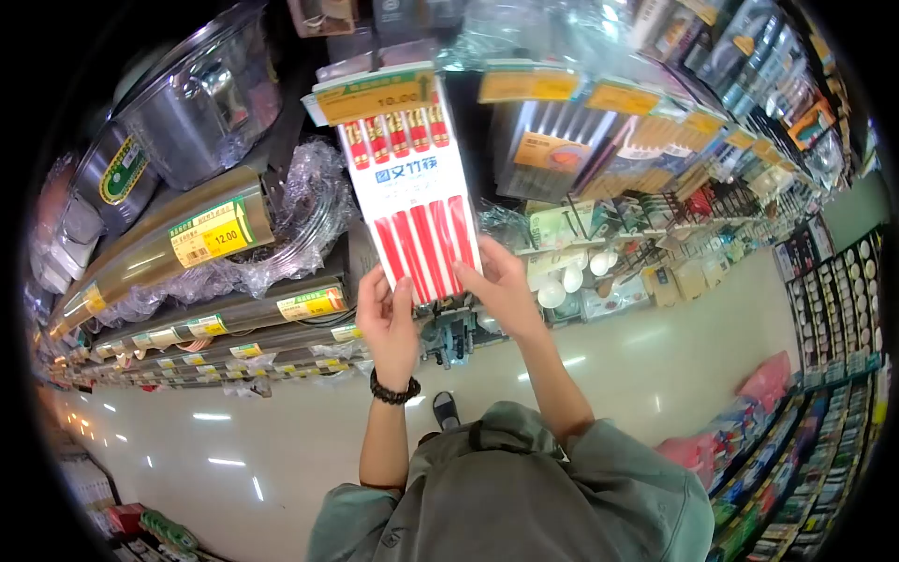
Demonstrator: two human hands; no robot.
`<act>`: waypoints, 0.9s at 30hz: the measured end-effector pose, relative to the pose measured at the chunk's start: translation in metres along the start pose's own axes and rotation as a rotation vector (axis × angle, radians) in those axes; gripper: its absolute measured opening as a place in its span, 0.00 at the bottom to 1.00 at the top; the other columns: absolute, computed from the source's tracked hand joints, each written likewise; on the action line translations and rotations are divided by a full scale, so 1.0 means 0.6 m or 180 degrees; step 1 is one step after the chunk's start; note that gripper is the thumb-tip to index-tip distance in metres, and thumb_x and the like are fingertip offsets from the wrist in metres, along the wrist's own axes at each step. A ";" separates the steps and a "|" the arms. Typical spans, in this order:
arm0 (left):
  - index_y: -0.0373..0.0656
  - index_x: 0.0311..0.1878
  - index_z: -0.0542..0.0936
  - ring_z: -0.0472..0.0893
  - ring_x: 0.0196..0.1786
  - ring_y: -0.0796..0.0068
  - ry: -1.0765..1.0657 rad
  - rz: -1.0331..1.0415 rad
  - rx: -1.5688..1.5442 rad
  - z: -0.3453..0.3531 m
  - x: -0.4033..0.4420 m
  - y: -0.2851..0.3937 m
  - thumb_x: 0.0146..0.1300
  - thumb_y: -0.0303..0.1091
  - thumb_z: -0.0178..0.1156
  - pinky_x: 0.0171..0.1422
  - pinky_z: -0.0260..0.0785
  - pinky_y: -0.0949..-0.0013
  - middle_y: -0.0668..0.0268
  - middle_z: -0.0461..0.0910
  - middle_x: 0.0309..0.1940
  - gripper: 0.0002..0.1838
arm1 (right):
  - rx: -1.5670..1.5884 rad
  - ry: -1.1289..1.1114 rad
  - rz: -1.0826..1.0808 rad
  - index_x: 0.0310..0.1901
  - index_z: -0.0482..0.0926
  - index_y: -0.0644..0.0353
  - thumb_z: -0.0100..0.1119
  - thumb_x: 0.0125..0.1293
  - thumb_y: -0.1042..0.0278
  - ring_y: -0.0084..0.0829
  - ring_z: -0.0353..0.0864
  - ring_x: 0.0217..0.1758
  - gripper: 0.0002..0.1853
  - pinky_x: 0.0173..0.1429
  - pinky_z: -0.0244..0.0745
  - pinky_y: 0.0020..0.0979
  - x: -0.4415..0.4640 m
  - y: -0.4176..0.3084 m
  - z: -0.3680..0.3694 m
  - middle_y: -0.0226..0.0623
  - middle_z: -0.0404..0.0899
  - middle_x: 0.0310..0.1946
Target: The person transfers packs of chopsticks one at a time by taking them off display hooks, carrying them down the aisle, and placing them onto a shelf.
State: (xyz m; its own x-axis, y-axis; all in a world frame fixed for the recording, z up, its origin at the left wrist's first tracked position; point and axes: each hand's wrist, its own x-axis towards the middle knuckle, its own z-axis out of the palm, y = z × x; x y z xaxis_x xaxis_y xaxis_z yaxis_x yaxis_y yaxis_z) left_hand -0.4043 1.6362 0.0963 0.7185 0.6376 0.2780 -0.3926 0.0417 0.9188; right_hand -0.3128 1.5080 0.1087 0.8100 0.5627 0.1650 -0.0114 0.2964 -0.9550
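Observation:
A flat pack of red chopsticks (420,197) with a white label is upright in front of me, below a yellow price tag (375,98) reading 10.00. My left hand (388,323) grips the pack's lower left corner, thumb in front and fingers partly hidden behind. At the lower right corner my right hand (501,286) pinches it, with the thumb on the front. The tag covers the pack's top edge, so I cannot tell whether it hangs on a hook. A dark beaded bracelet (395,390) circles my left wrist.
Metal pots (201,112) and plastic-wrapped goods (314,211) fill the shelves on the left. More hanging packs (548,150) line the rack to the right, with white spoons (552,293) lower down. Another stocked shelf (796,459) stands at the far right, across a pale floor (599,375).

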 end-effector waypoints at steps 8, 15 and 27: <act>0.32 0.56 0.71 0.79 0.46 0.82 0.0164 0.0210 0.0233 0.012 -0.143 0.080 0.72 0.26 0.56 0.51 0.70 0.78 0.60 0.83 0.44 0.13 | 0.0348 -0.0327 -0.0377 0.59 0.73 0.69 0.59 0.70 0.75 0.17 0.77 0.51 0.18 0.55 0.75 0.24 -0.131 -0.051 0.002 0.33 0.80 0.50; 0.32 0.55 0.71 0.80 0.48 0.79 -0.0098 0.0049 0.0263 0.028 -0.272 0.125 0.72 0.25 0.55 0.54 0.71 0.75 0.59 0.83 0.47 0.11 | 0.0557 -0.0414 -0.0479 0.57 0.73 0.66 0.60 0.69 0.73 0.16 0.75 0.48 0.17 0.51 0.74 0.24 -0.270 -0.057 -0.028 0.30 0.79 0.45; 0.32 0.59 0.72 0.80 0.54 0.76 -0.1490 -0.1949 -0.0505 0.145 -0.522 0.032 0.64 0.19 0.60 0.61 0.69 0.70 0.59 0.81 0.53 0.20 | 0.0847 0.0914 0.0032 0.63 0.70 0.66 0.62 0.69 0.72 0.19 0.76 0.53 0.23 0.57 0.73 0.25 -0.653 0.009 -0.209 0.32 0.78 0.51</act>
State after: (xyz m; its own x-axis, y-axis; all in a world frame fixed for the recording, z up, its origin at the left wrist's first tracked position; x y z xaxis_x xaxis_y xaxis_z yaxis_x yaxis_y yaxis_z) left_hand -0.5868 1.3702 0.0515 0.9867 0.0767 -0.1432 0.0994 0.4127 0.9055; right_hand -0.5565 1.1924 0.0081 0.9398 0.3389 0.0443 -0.1413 0.5031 -0.8526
